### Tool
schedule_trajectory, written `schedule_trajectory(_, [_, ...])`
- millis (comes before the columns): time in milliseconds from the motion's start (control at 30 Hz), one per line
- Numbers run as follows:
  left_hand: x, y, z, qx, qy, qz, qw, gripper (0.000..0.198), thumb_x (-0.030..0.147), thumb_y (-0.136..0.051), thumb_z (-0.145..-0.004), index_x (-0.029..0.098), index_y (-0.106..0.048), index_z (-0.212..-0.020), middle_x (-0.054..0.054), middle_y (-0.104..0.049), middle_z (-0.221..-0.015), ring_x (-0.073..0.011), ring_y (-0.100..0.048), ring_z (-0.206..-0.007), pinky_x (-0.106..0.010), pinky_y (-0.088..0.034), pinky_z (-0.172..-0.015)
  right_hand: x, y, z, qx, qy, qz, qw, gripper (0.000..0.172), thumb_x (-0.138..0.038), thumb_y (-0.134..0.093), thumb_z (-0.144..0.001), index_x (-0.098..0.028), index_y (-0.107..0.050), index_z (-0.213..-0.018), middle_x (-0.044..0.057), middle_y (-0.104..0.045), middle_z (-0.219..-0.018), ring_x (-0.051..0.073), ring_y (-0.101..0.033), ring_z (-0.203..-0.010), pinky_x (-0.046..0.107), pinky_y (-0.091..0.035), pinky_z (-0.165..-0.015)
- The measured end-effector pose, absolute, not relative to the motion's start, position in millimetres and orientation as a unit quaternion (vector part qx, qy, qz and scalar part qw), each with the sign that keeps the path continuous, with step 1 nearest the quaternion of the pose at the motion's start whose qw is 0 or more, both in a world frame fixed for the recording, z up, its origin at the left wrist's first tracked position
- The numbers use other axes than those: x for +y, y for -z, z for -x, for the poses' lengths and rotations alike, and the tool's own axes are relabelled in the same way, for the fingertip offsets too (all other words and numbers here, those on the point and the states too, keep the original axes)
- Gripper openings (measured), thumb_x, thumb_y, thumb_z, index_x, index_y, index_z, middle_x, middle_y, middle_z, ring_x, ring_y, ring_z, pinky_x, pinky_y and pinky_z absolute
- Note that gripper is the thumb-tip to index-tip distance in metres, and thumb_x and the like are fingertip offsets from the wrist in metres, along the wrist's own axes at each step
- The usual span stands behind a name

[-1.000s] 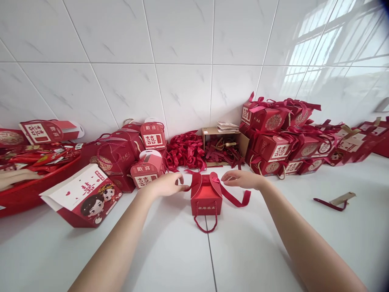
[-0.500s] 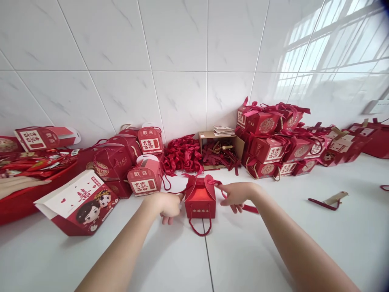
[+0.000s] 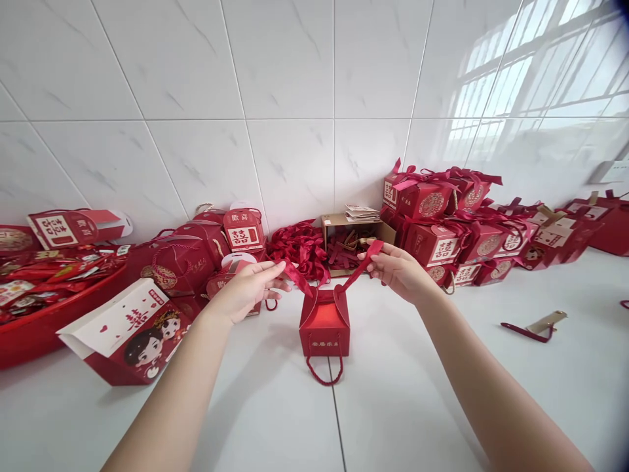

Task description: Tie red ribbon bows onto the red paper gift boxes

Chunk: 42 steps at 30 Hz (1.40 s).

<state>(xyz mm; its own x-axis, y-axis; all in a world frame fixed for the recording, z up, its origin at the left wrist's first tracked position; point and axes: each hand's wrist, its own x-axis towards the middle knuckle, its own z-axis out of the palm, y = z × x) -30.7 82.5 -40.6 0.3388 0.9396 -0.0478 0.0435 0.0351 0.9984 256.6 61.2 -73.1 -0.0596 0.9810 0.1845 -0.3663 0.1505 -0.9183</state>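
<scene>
In the head view, a white worktop [image 3: 393,406] with a dark seam [image 3: 339,423] meets a marbled tile wall [image 3: 289,65]. The red box [image 3: 324,321] stands upright on the seam, lettered face [image 3: 325,343] and cord handle [image 3: 325,383] toward the person; its ribbon [image 3: 362,263] runs crosswise, both ends (one pinched by the left hand [image 3: 248,288], one by the right hand [image 3: 400,269]) flaring upward.

Head-worn view, forward and down, tiled wall [image 3: 289,59] ahead

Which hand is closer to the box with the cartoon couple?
Left. The left hand is to the right of the cartoon box; the right hand is farther right, past the small red box.
</scene>
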Motion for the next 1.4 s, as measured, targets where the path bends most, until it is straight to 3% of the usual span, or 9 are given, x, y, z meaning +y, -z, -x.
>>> schedule_trajectory(167, [80,37,31,0.408,-0.441,-0.565,0.566,0.023,0.032,-0.073,-0.07,0.013,-0.065,-0.079,-0.005,-0.067,-0.077,-0.0158,-0.065,-0.072,-0.022,-0.05,-0.057,56,67,-259,-0.477,-0.546,0.315,0.612,0.038,-0.013,-0.067,-0.067,-0.018,-0.061,-0.105,-0.001,-0.063,-0.077,0.01,-0.061,-0.069,0.022,-0.047,-0.065])
schedule_trajectory(367, [77,32,30,0.391,-0.459,-0.545,0.583,0.018,0.024,-0.075,-0.066,0.013,-0.063,-0.073,-0.003,-0.067,-0.069,-0.0139,-0.065,-0.065,-0.022,-0.053,-0.059,52,66,-260,-0.516,-0.535,0.303,0.596,0.045,-0.019,-0.072,-0.068,-0.021,-0.06,-0.111,-0.001,-0.061,-0.082,0.011,-0.063,-0.075,0.026,-0.049,-0.074])
schedule_trajectory(500, [83,38,31,0.431,-0.47,-0.528,0.561,0.022,0.025,-0.076,-0.063,0.016,-0.058,-0.072,0.0,-0.066,-0.063,-0.0124,-0.065,-0.058,-0.023,-0.053,-0.06,56,71,-260,-0.518,-0.509,0.352,0.591,0.029,-0.027,-0.074,-0.066,-0.018,-0.061,-0.09,-0.002,-0.059,-0.072,0.011,-0.062,-0.066,0.023,-0.048,-0.063])
schedule_trajectory(600, [89,44,36,0.498,-0.468,-0.557,0.472,0.023,0.027,-0.073,-0.063,0.017,-0.055,-0.073,0.002,-0.065,-0.061,-0.013,-0.064,-0.054,-0.023,-0.051,-0.055,62,76,-262,-0.512,-0.443,0.478,0.56,0.026,-0.031,-0.071,-0.068,-0.018,-0.048,-0.07,-0.002,-0.057,-0.061,0.011,-0.06,-0.058,0.021,-0.043,-0.051])
schedule_trajectory(733, [99,54,45,0.597,-0.373,-0.632,0.323,0.016,0.02,-0.064,-0.061,0.02,-0.051,-0.07,0.002,-0.064,-0.053,-0.0167,-0.064,-0.051,-0.022,-0.046,-0.047,67,83,-265,-0.525,-0.364,0.624,0.45,0.025,-0.015,-0.063,-0.066,-0.019,-0.04,-0.059,-0.002,-0.055,-0.049,0.01,-0.057,-0.047,0.019,-0.038,-0.043])
schedule_trajectory(867, [105,63,52,0.644,-0.257,-0.662,0.284,0.015,0.017,-0.059,-0.056,0.021,-0.046,-0.061,0.001,-0.062,-0.045,-0.0188,-0.062,-0.045,-0.022,-0.042,-0.04,66,85,-267,-0.553,-0.385,0.646,0.36,0.023,-0.007,-0.061,-0.058,-0.018,-0.041,-0.052,0.0,-0.057,-0.044,0.013,-0.057,-0.041,0.019,-0.036,-0.038])
schedule_trajectory(1167, [95,61,58,0.644,-0.22,-0.669,0.298,0.017,0.017,-0.062,-0.05,0.022,-0.046,-0.046,-0.002,-0.063,-0.042,-0.0212,-0.062,-0.042,-0.023,-0.039,-0.038,52,81,-262,-0.589,-0.401,0.638,0.294,0.019,-0.008,-0.058,-0.059,-0.02,-0.043,-0.06,0.003,-0.065,-0.049,0.019,-0.063,-0.047,0.023,-0.039,-0.039])
schedule_trajectory(1400, [84,34,67,0.673,-0.268,-0.656,0.21,0.014,0.024,-0.065,-0.054,0.023,-0.051,-0.052,0.0,-0.063,-0.042,-0.0227,-0.064,-0.048,-0.023,-0.037,-0.037,45,69,-250,-0.599,-0.291,0.643,0.379,0.02,-0.008,-0.057,-0.061,-0.021,-0.049,-0.072,-0.003,-0.061,-0.051,0.017,-0.063,-0.048,0.024,-0.041,-0.043])
